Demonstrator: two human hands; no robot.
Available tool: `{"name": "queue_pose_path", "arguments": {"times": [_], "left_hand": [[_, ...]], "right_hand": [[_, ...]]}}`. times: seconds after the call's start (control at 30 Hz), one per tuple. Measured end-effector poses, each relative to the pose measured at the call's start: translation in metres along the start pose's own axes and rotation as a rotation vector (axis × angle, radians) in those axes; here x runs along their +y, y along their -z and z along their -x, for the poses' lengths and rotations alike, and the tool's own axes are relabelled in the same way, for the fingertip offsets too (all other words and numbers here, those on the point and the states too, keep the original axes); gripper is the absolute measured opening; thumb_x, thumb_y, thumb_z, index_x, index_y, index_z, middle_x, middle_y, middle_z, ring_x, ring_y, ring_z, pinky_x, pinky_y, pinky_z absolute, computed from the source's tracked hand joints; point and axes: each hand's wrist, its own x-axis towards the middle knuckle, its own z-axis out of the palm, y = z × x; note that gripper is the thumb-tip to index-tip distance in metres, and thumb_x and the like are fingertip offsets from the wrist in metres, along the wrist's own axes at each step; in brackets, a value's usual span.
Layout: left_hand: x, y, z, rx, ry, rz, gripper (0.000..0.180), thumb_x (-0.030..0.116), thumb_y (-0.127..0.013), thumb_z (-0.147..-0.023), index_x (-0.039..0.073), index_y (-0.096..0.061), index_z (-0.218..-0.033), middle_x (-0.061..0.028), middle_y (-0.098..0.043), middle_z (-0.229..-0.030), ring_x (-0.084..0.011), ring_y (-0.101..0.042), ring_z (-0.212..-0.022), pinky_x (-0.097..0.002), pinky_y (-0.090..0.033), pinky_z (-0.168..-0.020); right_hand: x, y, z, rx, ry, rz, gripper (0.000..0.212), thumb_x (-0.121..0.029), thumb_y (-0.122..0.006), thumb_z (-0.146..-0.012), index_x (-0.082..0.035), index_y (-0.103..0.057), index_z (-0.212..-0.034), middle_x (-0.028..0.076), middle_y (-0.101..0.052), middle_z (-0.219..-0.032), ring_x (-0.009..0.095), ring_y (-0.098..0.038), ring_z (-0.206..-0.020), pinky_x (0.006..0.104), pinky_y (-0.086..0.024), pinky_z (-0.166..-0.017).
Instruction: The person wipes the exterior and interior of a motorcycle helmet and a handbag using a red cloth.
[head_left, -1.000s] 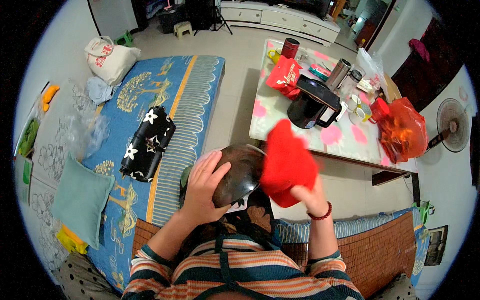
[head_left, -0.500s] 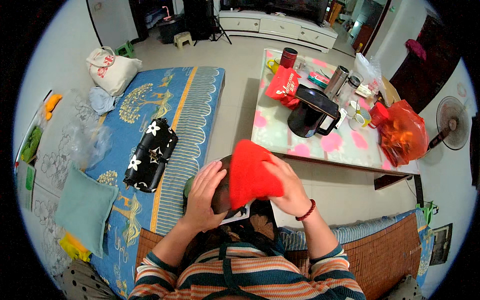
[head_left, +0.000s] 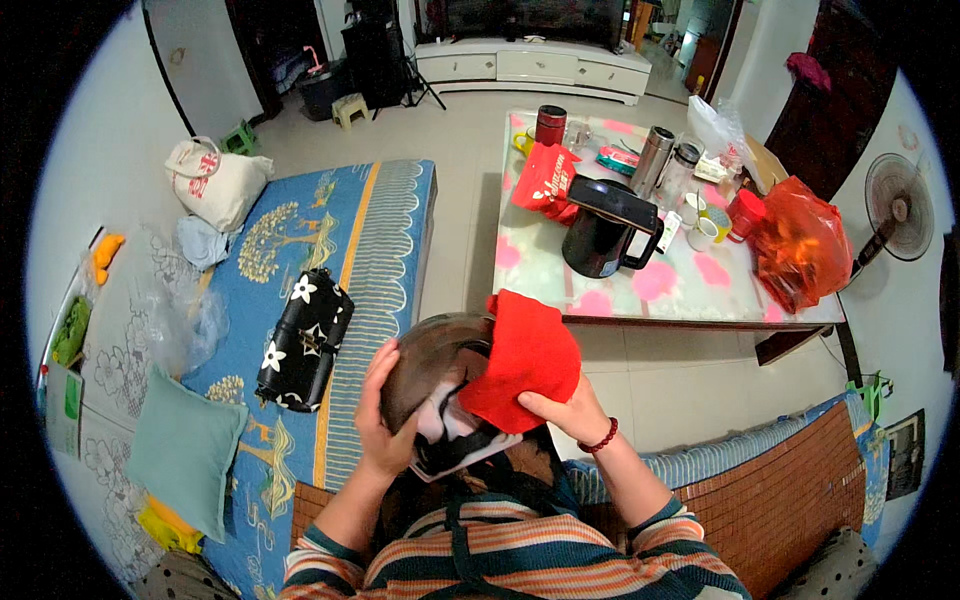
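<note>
- Far to the left, a teal cushion [head_left: 185, 450] lies at the near left edge of the blue mat [head_left: 385, 215], and a white bag [head_left: 215, 183] sits on the floor beyond the mat's far left corner.
- A black pouch with white flowers [head_left: 303, 340] lies near the middle of the mat.
- The left hand [head_left: 380, 420] cups the left side of a dark, glossy helmet [head_left: 430, 365], fingers spread and gripping its shell.
- The helmet is held up in front of the person's chest, just right of the mat's right edge, its white-and-black underside tilted toward them.
- A red cloth [head_left: 525, 360] is pressed against the helmet's right side.
- The right hand [head_left: 565, 412], a red bead bracelet at the wrist, clasps the cloth from below.
- Beyond, a black kettle [head_left: 605, 235] stands mid-table [head_left: 690, 290]; an orange plastic bag [head_left: 805, 245] sits at its right edge.
</note>
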Motion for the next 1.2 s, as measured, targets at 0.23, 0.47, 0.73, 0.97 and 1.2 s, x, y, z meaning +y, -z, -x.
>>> {"name": "queue_pose_path", "arguments": {"times": [0.23,0.47,0.73,0.97,1.2], "left_hand": [[-0.006,-0.003,0.019,0.237,0.34,0.5,0.065,0.005,-0.05,-0.073,-0.008,-0.042,-0.137,-0.0185,-0.047,-0.141,-0.0267,-0.046,-0.131,-0.0383,-0.032,-0.112],[-0.005,0.035,0.006,-0.029,0.669,0.421,0.052,0.01,-0.056,-0.076,-0.002,-0.05,-0.127,-0.0148,-0.053,-0.132,-0.0236,-0.049,-0.126,-0.0363,-0.033,-0.109],[-0.037,0.047,-0.07,-0.662,0.564,0.285,0.063,0.036,-0.061,-0.09,0.002,-0.045,-0.139,-0.0126,-0.051,-0.138,-0.0237,-0.045,-0.13,-0.0366,-0.033,-0.11],[-0.046,0.027,-0.065,-0.777,0.572,0.346,0.056,0.018,-0.061,-0.088,0.001,-0.045,-0.139,-0.0127,-0.049,-0.141,-0.021,-0.043,-0.131,-0.0345,-0.031,-0.111],[-0.037,0.031,-0.061,-0.79,0.533,0.084,0.058,0.027,-0.066,-0.088,0.002,-0.048,-0.137,-0.0134,-0.047,-0.143,-0.0249,-0.043,-0.133,-0.0375,-0.035,-0.11]], "right_hand": [[0.001,-0.017,-0.014,0.186,0.196,0.299,0.068,-0.017,-0.076,-0.075,0.001,-0.047,-0.133,0.021,-0.053,-0.132,0.034,-0.051,-0.124,0.0416,-0.04,-0.104],[0.023,-0.04,-0.009,0.333,0.147,0.37,0.042,-0.007,-0.069,-0.074,-0.006,-0.061,-0.115,0.016,-0.065,-0.109,0.036,-0.062,-0.103,0.041,-0.05,-0.088],[0.023,-0.044,-0.015,0.154,0.266,0.497,0.047,-0.012,-0.072,-0.073,-0.002,-0.058,-0.117,0.018,-0.062,-0.111,0.038,-0.058,-0.106,0.0427,-0.048,-0.093],[-0.013,-0.036,-0.021,-0.057,0.295,0.458,0.064,-0.027,-0.074,-0.077,-0.003,-0.048,-0.131,0.021,-0.052,-0.13,0.039,-0.049,-0.122,0.0454,-0.038,-0.106],[-0.054,-0.029,-0.085,-0.617,0.347,0.32,0.066,-0.041,-0.065,-0.086,-0.001,-0.045,-0.135,0.02,-0.047,-0.135,0.036,-0.045,-0.127,0.0413,-0.036,-0.107]]}}
